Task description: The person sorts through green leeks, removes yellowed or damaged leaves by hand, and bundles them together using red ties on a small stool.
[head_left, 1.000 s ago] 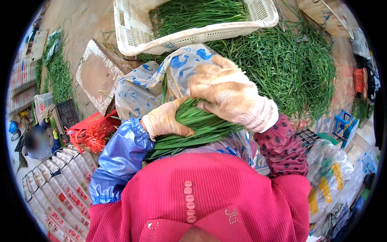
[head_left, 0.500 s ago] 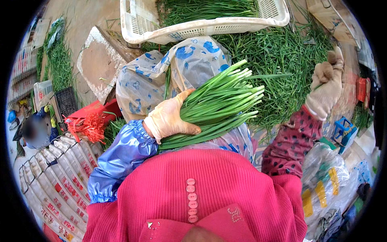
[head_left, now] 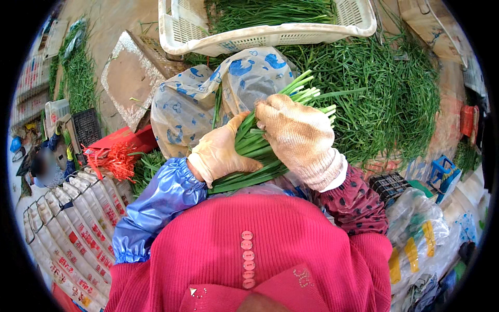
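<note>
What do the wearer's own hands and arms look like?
The left hand wears a thin yellowish glove, with a shiny blue sleeve gathered at its end. The right hand wears a thicker knit glove, cream with brownish stains; that side's dark pink sleeve has black spots.

Here's the left hand's grip point(head_left: 221, 153), gloved in cream, wrapped around green stalks point(head_left: 254, 145) at the near edge of the plastic-covered lap point(head_left: 182, 119), while the right hand's grip point(head_left: 299, 138) covers them just below the pale ends! Beyond the lap's far edge sits a white crate point(head_left: 265, 37), greens inside, and off its right edge, a loose green heap point(head_left: 384, 104) spreads across the floor point(head_left: 451, 99).
</note>
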Motion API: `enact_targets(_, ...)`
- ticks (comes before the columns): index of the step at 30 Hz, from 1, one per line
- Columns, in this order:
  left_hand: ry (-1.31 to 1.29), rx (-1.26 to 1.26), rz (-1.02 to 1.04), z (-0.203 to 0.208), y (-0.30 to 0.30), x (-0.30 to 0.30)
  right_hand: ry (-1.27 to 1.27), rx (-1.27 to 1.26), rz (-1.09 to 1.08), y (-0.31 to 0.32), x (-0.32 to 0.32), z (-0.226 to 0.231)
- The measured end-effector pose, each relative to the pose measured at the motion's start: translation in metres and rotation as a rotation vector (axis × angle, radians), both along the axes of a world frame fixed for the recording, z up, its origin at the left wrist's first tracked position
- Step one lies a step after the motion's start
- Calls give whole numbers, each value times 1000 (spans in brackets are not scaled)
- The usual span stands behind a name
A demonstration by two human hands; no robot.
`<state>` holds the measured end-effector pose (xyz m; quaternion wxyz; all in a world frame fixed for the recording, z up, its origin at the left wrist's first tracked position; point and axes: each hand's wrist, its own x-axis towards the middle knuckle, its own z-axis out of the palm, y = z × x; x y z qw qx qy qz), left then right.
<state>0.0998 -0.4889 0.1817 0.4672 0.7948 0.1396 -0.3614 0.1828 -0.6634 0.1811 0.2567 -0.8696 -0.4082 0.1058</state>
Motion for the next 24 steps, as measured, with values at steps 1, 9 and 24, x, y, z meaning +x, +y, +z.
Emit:
enact_targets(1, 0, 7, -5, 0, 0, 0, 34, -18, 4, 0, 1, 0)
enact_targets(9, 38, -300, 162, -38, 11, -15, 986, 571, 778, -25, 9, 39)
enact_targets(24, -104, 82, -89, 10, -5, 0, 10, -102, -115, -86, 56, -4)
